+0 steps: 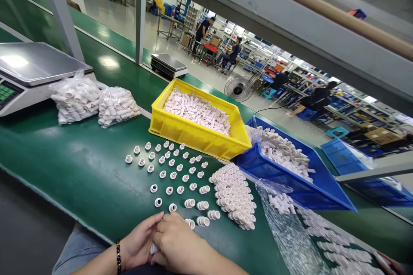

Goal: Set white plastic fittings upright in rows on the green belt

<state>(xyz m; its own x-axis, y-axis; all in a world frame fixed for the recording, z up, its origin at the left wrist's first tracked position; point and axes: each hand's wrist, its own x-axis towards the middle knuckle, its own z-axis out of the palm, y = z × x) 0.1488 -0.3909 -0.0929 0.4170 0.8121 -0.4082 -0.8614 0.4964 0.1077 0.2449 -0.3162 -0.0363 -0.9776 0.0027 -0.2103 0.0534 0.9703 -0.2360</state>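
Note:
My left hand (141, 239), with a dark beaded bracelet at the wrist, and my right hand (177, 236) are closed together at the table's front edge. Between them shows part of a white plastic pipe fitting (153, 248); my fingers hide the rest. Just beyond my hands, short flanged white fittings (158, 202) stand upright in loose rows on the green table. To their right are longer stacked-looking fittings (202, 221), spaced apart. A dense block of white fittings (234, 193) stands farther right.
A yellow bin (193, 138) and a blue bin (290, 193) hold many white parts. Bagged fittings (118, 106) lie by a scale (38, 64) at left. Plastic wrap (287, 232) and more rows of fittings (345, 247) lie right, near another person's hand (389, 262). A metal frame crosses overhead.

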